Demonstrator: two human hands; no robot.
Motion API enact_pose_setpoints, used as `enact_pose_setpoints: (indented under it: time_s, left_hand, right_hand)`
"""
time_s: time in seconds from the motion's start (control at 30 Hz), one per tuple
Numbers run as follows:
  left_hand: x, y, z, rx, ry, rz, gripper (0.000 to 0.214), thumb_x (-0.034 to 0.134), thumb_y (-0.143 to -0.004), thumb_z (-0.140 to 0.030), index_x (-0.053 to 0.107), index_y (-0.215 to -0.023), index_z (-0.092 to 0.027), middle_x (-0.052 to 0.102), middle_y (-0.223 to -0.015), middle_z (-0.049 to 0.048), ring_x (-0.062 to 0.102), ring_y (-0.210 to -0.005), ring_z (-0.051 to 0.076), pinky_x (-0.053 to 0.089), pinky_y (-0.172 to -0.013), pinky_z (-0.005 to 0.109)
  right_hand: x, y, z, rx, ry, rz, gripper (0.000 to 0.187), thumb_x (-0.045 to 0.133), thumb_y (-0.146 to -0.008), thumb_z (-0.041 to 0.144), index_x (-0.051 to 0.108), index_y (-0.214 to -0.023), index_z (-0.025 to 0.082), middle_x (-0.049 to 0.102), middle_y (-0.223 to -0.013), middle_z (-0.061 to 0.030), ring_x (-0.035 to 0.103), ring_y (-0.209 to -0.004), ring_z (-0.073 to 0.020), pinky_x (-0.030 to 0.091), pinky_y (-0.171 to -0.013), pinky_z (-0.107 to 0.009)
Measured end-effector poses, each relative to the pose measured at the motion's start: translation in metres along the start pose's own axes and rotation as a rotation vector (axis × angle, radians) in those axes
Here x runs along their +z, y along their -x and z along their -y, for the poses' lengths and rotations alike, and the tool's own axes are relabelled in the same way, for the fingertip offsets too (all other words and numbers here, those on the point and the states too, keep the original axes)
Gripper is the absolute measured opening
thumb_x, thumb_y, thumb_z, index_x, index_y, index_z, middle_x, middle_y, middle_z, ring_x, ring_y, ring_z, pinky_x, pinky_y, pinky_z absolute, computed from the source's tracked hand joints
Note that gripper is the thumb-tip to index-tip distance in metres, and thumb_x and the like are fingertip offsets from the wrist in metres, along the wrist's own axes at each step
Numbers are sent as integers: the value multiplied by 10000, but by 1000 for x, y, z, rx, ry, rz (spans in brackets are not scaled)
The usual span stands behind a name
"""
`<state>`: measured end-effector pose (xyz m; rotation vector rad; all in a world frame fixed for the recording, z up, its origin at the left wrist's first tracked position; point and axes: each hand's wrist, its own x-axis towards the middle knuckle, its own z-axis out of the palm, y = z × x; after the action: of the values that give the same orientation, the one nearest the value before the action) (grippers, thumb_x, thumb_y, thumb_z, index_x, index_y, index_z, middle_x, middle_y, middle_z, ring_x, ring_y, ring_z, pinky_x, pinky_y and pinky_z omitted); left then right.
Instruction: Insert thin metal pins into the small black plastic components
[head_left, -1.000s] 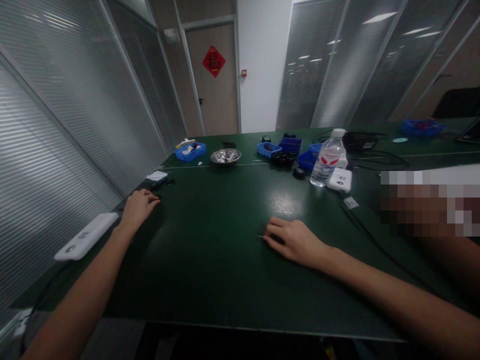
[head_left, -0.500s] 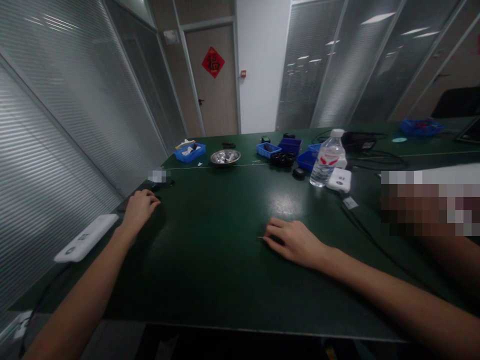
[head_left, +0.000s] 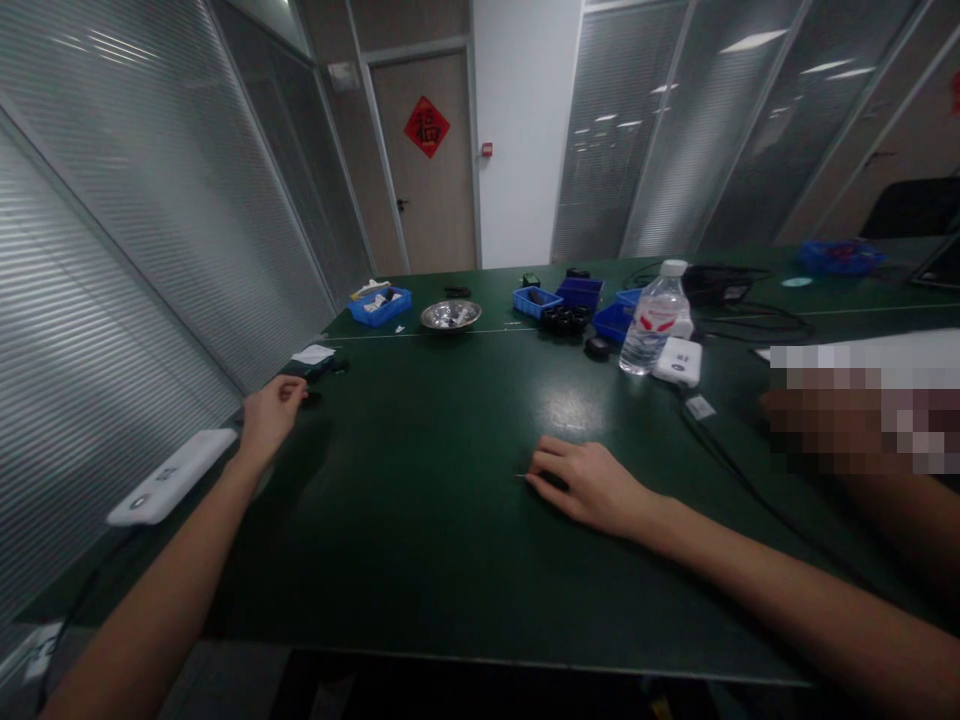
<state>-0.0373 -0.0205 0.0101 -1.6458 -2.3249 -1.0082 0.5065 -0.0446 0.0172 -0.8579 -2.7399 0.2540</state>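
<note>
My right hand rests on the green table, right of the middle. Its thumb and fingertips are pinched on a thin, pale, needle-like piece, whose tip pokes out to the left. Over the table's left side is my left hand, fingers drawn together in a pinch. Anything between those fingertips is too small to make out. Just beyond it lie a dark box-like object with white paper on top and a small black item.
A white power bank lies by the left edge, with a cable. Farther back are a metal bowl, a blue basket and black rings. A water bottle stands near another white device. Another person's arm is at right.
My left hand has shifted slightly left and up, its pinched fingertips now higher above the table. My right hand with the thin piece has stayed in place.
</note>
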Motion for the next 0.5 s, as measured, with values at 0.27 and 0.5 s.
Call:
enact_pose_setpoints:
  time_s: [0.27,0.5]
  left_hand:
    - [2,-6,17,-92,18,31,373,647,-838,-360,737,-1127,-143,767,-967,114,719,-890,252,549,-812,315]
    - [4,-6,24,-89,-32,16,405,604,-846,-413,765,-1111,-152,751,-1012,116,680,-872,245,519,-801,319]
  right_hand:
    - [-2,1,1,0,-11,12,252,459,-1047,342,660,-1026,191,622,-1027,-52,591,-738,-134,426,-624,-264]
    - [-2,0,1,-4,-5,7,237,473,-1039,326,661,-1007,185,617,-1007,-48,582,-730,-132,422,-616,-262]
